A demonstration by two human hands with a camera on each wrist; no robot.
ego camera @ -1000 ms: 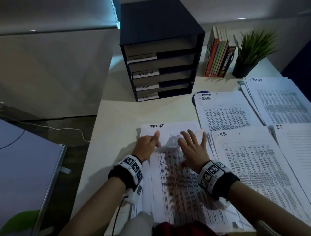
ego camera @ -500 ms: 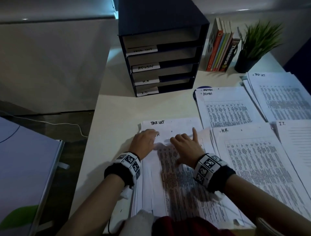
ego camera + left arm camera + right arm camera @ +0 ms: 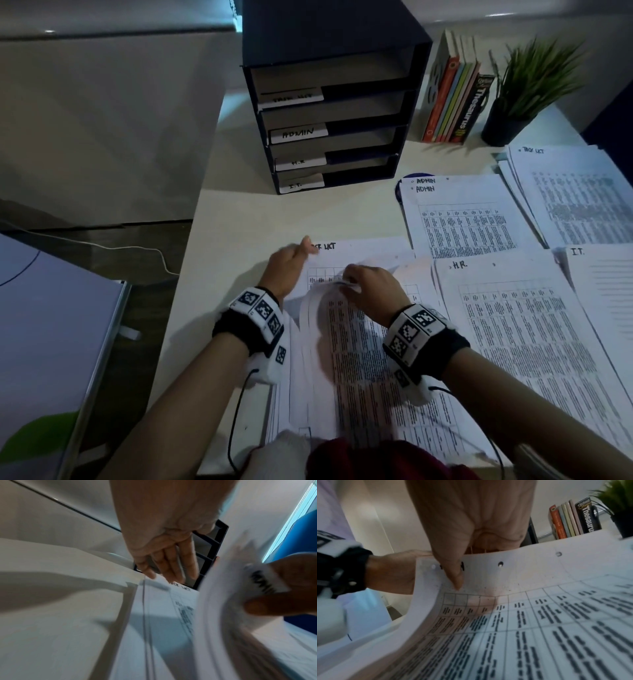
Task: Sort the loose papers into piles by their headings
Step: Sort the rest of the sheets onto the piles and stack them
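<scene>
A loose stack of printed sheets lies in front of me on the desk. My right hand pinches the top edge of the top sheet, thumb on its face, and curls it up and back. That bares a sheet headed TASK LIST. My left hand rests straight fingers on that sheet's top left corner. Sorted piles lie to the right: ADMIN, TASK LIST, HR and IT.
A dark tray organiser with labelled shelves stands at the back of the desk. Right of it stand a row of books and a potted plant. The desk's left edge drops to the floor, where a cable lies.
My right hand went from flat on the stack to pinching the top sheet's upper edge and peeling it back. My left hand slid up to the heading corner of the sheet beneath.
</scene>
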